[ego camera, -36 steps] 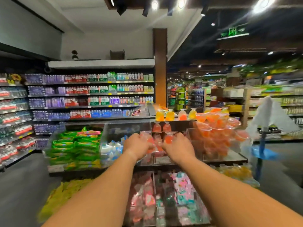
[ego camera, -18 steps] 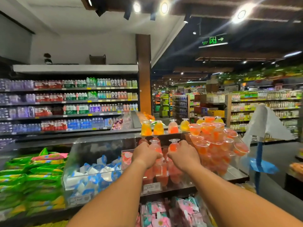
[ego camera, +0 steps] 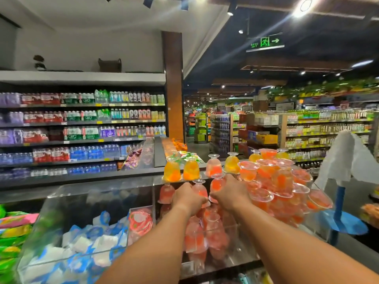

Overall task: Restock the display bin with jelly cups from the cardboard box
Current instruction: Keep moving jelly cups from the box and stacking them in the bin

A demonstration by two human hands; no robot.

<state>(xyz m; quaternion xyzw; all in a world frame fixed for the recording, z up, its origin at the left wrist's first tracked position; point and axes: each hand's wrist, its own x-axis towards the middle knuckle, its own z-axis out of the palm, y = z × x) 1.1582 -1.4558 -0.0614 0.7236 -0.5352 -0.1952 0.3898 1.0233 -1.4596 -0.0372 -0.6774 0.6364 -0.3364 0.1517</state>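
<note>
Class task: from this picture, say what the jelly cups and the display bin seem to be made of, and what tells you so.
Jelly cups: probably thin clear plastic, glossy; the orange filling shows through and the rims catch light.
Display bin: likely clear acrylic, smooth and shiny; the packets inside are visible through its wall, and its edges gleam. Glass cannot be ruled out by look alone.

1. Both bare forearms reach forward side by side, wrists straight, backs of the hands up.
2. The left hand [ego camera: 187, 198] has its fingers curled round a jelly cup [ego camera: 200, 190].
3. The right hand [ego camera: 230, 194] sits just beside it, knuckles nearly touching, fingers curled round another cup [ego camera: 216, 184].
</note>
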